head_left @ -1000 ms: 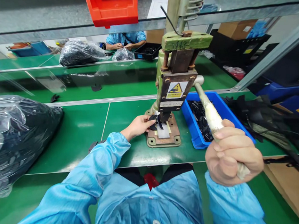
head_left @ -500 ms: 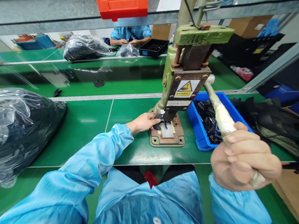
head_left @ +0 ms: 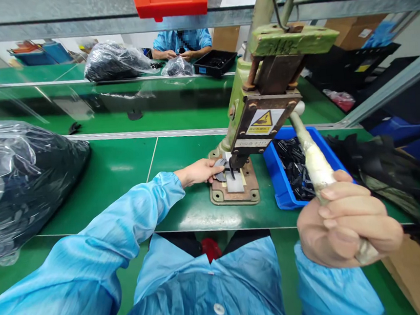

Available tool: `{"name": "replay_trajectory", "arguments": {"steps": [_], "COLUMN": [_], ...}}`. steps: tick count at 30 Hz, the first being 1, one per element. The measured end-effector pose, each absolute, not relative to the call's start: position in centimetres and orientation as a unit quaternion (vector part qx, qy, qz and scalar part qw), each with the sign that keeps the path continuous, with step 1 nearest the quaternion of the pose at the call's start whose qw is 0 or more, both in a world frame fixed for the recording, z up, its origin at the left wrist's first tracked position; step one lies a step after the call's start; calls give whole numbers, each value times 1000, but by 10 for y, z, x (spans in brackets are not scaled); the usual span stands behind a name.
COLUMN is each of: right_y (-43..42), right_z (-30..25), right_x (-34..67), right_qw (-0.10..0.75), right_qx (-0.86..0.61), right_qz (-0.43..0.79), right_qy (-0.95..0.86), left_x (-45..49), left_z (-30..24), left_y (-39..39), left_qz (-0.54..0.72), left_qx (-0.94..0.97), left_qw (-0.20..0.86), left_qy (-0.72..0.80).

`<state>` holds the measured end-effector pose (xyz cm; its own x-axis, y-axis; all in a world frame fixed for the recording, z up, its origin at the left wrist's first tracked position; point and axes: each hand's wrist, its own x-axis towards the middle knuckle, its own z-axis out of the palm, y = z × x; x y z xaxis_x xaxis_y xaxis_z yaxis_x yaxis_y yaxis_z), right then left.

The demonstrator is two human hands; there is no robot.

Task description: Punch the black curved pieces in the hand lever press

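Note:
My left hand pinches a dark curved plastic part between thumb and fingers. The part lies over the base plate of a green hand press, beside a pale strip. Just above the strip, the ram tip comes down close to the part; whether they touch I cannot tell. My right hand is wrapped round the press's lever, whose grip is bound in whitish tape. A warning label sits on the front of the press.
Right of the press stands a blue bin of black parts. A large plastic bag of dark items fills the left. A red bin hangs overhead. Across the bench sits a co-worker near a black tray.
The part in my left hand has tilted, and its greyer face shows now. My right hand and the lever appear slightly further right. The view has shifted a little.

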<state>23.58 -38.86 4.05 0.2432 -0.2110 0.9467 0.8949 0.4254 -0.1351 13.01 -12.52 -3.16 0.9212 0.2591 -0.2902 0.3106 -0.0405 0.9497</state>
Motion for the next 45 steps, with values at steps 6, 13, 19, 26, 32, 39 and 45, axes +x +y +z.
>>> {"name": "replay_trajectory", "arguments": {"steps": [6,13,19,26,32,39,45], "right_y": [-391,-395,-394,-394,-391,-390,-392], "right_z": [41,42,41,42,42,44,77], "right_x": [236,229,225,223,224,224,230], "right_qw": [690,690,696,702,704,693,702], "right_qx": [-375,-406,-402,-404,-395,-397,-377], "right_qz": [-405,-387,-383,-375,-383,-385,-352], "right_qy": [-468,-458,-456,-450,-449,-463,-491], "left_x": [128,123,125,126,131,138,137], "left_z": [-45,-52,-48,-44,-34,-8,3], "left_y": [-123,-121,-121,-125,-127,-132,-145], "left_qz": [30,65,41,42,8,-83,-100], "left_qx": [759,775,796,802,775,744,690], "left_qw": [641,620,597,581,609,602,629], "left_qy": [114,98,94,131,168,277,343]}}
